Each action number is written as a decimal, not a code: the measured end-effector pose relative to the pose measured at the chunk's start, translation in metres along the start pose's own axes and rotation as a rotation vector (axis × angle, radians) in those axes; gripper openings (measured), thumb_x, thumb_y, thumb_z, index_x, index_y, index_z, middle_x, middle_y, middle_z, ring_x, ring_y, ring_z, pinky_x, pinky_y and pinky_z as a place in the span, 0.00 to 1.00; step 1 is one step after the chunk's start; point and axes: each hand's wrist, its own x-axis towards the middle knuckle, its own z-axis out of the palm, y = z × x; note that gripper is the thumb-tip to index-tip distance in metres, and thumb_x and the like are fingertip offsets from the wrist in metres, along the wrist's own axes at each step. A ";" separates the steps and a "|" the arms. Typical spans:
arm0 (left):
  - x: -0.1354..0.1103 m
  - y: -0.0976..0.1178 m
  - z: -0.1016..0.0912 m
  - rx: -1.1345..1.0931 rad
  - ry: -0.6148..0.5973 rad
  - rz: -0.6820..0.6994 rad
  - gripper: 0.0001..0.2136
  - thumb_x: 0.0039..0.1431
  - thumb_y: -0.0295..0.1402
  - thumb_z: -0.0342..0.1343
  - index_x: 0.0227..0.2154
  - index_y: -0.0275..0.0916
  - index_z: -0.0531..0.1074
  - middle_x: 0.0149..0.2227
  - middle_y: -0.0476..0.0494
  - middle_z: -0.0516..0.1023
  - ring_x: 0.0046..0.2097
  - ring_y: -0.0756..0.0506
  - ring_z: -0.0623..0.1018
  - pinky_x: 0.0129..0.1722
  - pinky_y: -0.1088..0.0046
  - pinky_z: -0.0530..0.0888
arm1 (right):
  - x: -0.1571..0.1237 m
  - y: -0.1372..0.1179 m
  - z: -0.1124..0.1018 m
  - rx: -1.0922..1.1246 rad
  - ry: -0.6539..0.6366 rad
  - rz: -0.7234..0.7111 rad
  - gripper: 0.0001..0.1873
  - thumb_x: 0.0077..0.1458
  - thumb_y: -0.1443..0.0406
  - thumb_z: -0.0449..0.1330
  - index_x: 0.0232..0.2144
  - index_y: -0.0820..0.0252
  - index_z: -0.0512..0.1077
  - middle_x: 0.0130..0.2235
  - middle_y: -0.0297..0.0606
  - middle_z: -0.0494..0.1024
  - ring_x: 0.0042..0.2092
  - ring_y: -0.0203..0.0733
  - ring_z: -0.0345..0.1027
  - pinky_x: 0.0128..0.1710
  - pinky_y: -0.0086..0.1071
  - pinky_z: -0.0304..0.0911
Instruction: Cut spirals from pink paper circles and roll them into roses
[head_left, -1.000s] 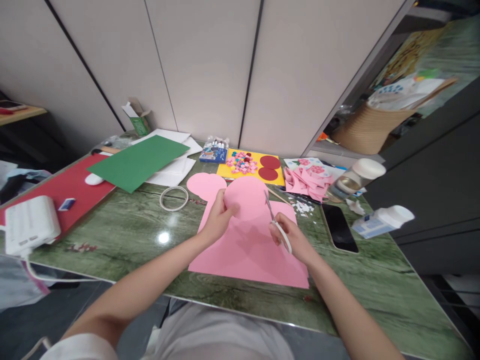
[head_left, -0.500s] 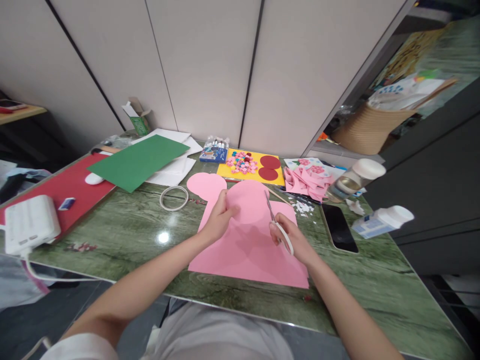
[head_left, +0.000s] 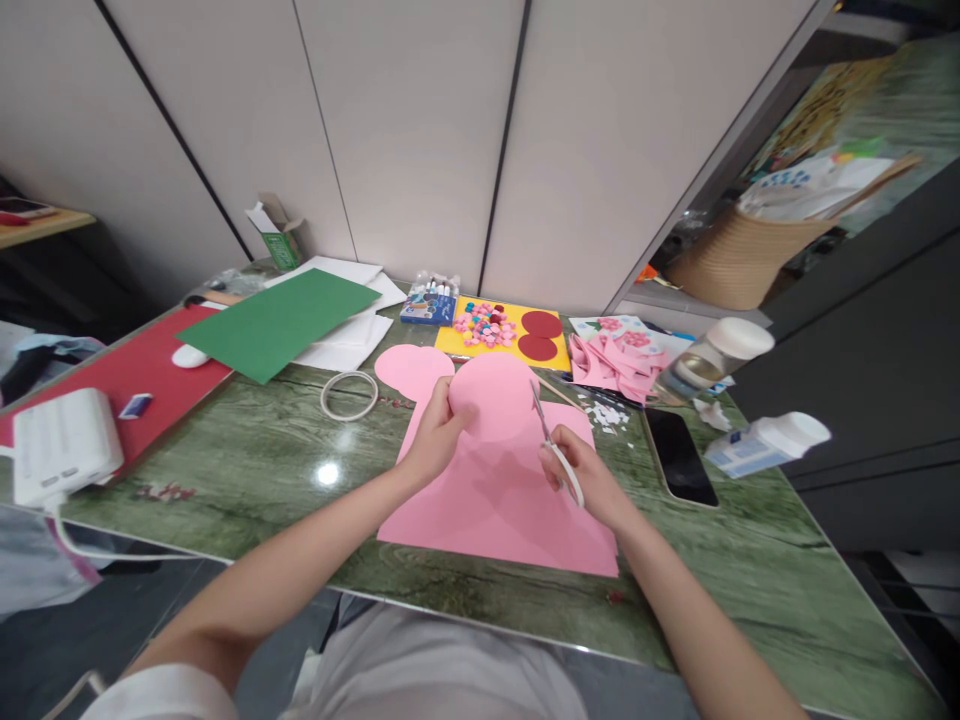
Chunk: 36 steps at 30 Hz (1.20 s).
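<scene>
A large pink paper sheet (head_left: 499, 500) lies on the green marbled table (head_left: 255, 460) in front of me. My left hand (head_left: 433, 440) pinches the sheet's rounded upper edge and lifts it a little. My right hand (head_left: 583, 476) is closed on white-handled scissors (head_left: 551, 445), whose blades point up and away along the right side of the rounded part. A cut pink circle (head_left: 411, 368) lies just behind the sheet.
A white ring (head_left: 349, 394) lies left of the sheet. Green (head_left: 277, 322) and red (head_left: 142, 372) sheets and a white device (head_left: 64, 446) are at the left. Behind are a yellow sheet with small pieces (head_left: 487, 328), pink scraps (head_left: 611, 362), a phone (head_left: 679, 455) and two bottles (head_left: 765, 442).
Both hands stay in nearly the same place on the pink sheet; the scissors shift only slightly along the curved edge.
</scene>
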 end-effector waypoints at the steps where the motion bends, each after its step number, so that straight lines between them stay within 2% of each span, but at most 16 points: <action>1: 0.000 0.000 0.000 -0.004 0.003 0.000 0.10 0.51 0.31 0.50 0.38 0.39 0.61 0.36 0.48 0.64 0.37 0.49 0.65 0.37 0.75 0.65 | 0.000 0.000 0.000 -0.004 0.000 0.001 0.13 0.53 0.57 0.54 0.25 0.56 0.54 0.18 0.26 0.63 0.21 0.32 0.55 0.24 0.28 0.52; 8: -0.002 0.000 0.003 0.019 -0.017 -0.019 0.16 0.49 0.33 0.55 0.41 0.39 0.58 0.39 0.46 0.65 0.40 0.48 0.67 0.38 0.73 0.66 | 0.000 0.004 0.000 0.019 -0.019 0.023 0.14 0.54 0.56 0.53 0.25 0.56 0.54 0.19 0.26 0.64 0.21 0.33 0.56 0.23 0.28 0.52; 18: -0.003 0.005 0.000 -0.017 -0.077 -0.032 0.14 0.49 0.31 0.54 0.39 0.39 0.59 0.36 0.48 0.65 0.37 0.49 0.67 0.36 0.75 0.66 | -0.001 0.005 0.000 0.019 -0.030 0.010 0.14 0.55 0.56 0.52 0.25 0.57 0.55 0.20 0.27 0.64 0.23 0.33 0.57 0.25 0.28 0.54; 36: 0.000 -0.002 -0.002 0.016 0.004 -0.006 0.14 0.50 0.31 0.53 0.41 0.39 0.60 0.38 0.47 0.67 0.39 0.47 0.68 0.37 0.72 0.66 | -0.001 -0.002 -0.001 -0.009 -0.040 -0.011 0.13 0.55 0.59 0.53 0.25 0.56 0.53 0.18 0.25 0.62 0.21 0.32 0.53 0.24 0.27 0.51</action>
